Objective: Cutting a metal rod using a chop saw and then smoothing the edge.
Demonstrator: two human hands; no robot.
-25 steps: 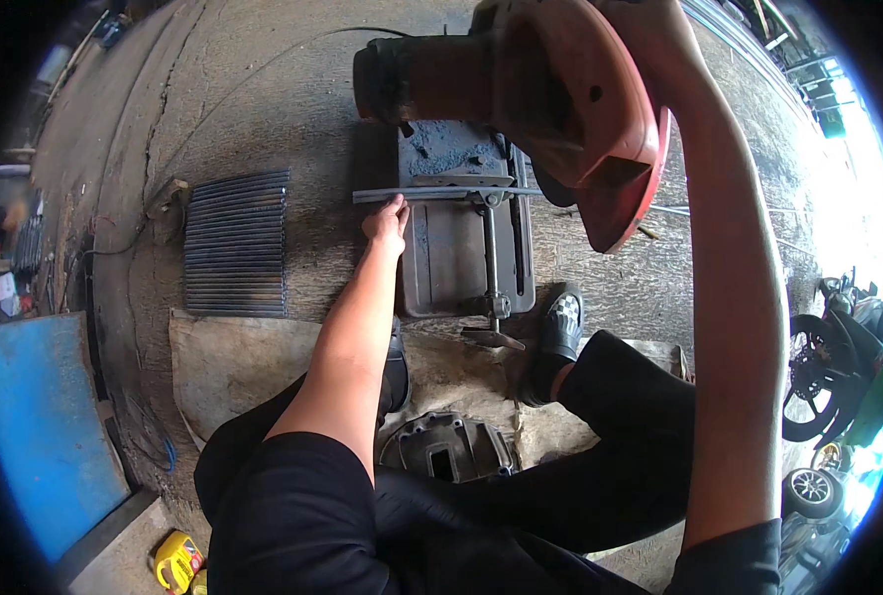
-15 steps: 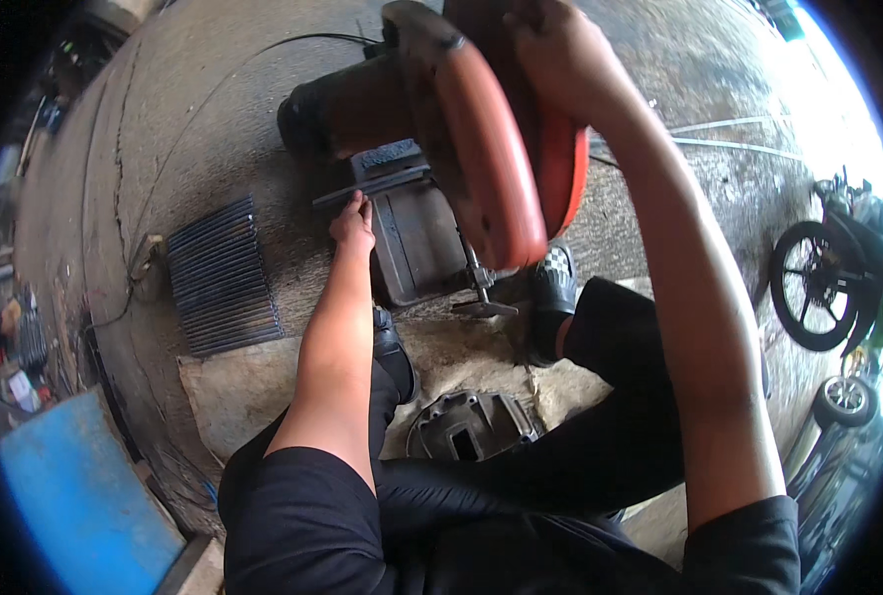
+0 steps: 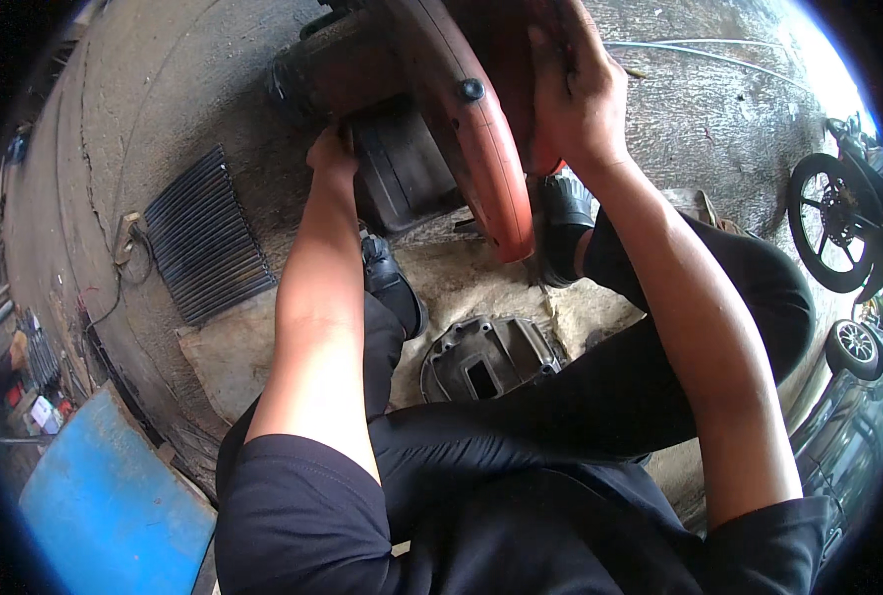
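A chop saw (image 3: 506, 188) with a worn red guard and dark motor stands on the ground before me, its head lowered over the dark metal base (image 3: 407, 164). My right hand (image 3: 588, 104) is closed round the upper right part of the saw head; the far ends of its fingers run out of sight. My left hand (image 3: 333, 151) is at the base's left side, under the motor (image 3: 337, 74), its fingers curled in. What they hold is hidden by the saw. Left of it lies a row of dark metal rods (image 3: 208, 238).
Between my legs a dark metal housing (image 3: 486, 362) rests on a dirty pale sheet (image 3: 416, 283). A cable (image 3: 134, 238) runs along the ground at left. A blue panel (image 3: 114, 486) is at the lower left; a motorcycle (image 3: 833, 213) stands at right.
The saw head has come down over the base, with my right hand going down with it. A flat bar by my left hand, visible before, is now hidden. My view has shifted.
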